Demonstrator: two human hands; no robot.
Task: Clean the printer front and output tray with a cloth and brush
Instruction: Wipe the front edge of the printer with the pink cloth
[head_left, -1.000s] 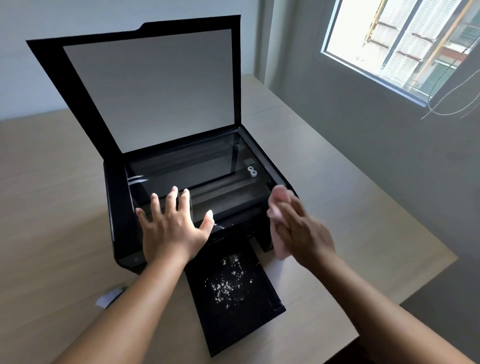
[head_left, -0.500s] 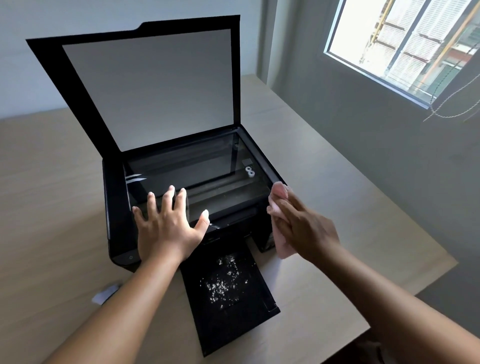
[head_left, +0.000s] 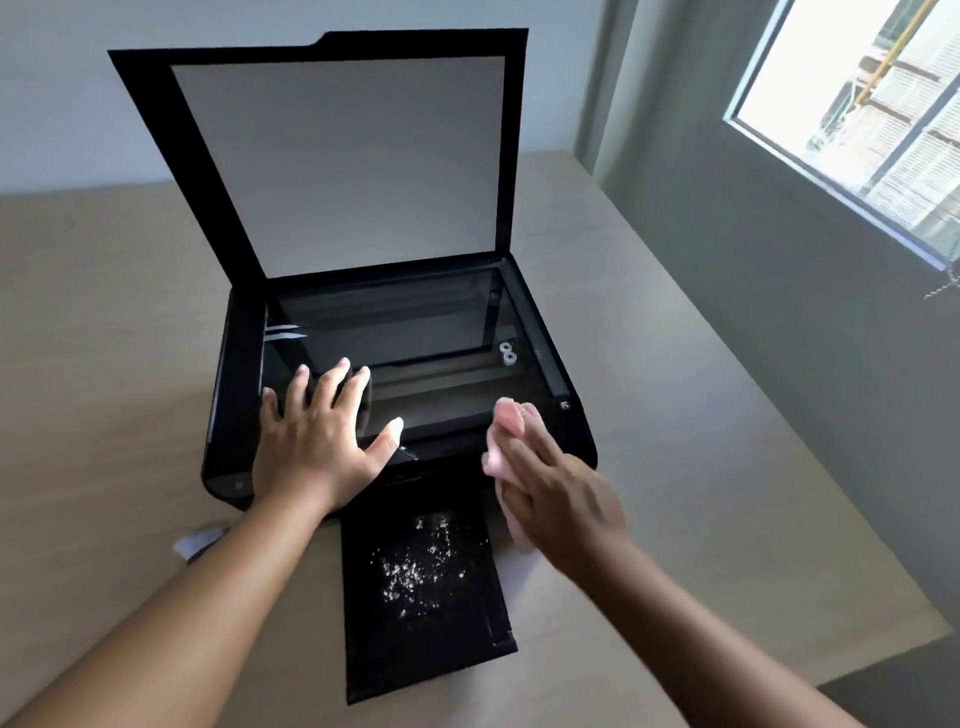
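A black printer (head_left: 228, 395) sits on the wooden table with its scanner lid (head_left: 343, 156) raised and the glass exposed. Its black output tray (head_left: 374, 649) juts toward me, speckled with white crumbs (head_left: 415, 561). My left hand (head_left: 317, 441) lies flat, fingers spread, on the front left of the glass. My right hand (head_left: 556, 493) presses a pink cloth (head_left: 509, 421) against the printer's front right corner, just right of the tray. No brush is in sight.
A small white object (head_left: 195, 543) lies on the table (head_left: 104, 364) left of the tray, half hidden by my left forearm. The table's right edge runs along a grey wall with a window (head_left: 857, 119). Two small white rings (head_left: 508, 353) show under the glass.
My right hand with the cloth has slid left along the printer's front edge, closer to the tray. My left hand stays flat on the glass. The view has shifted a little.
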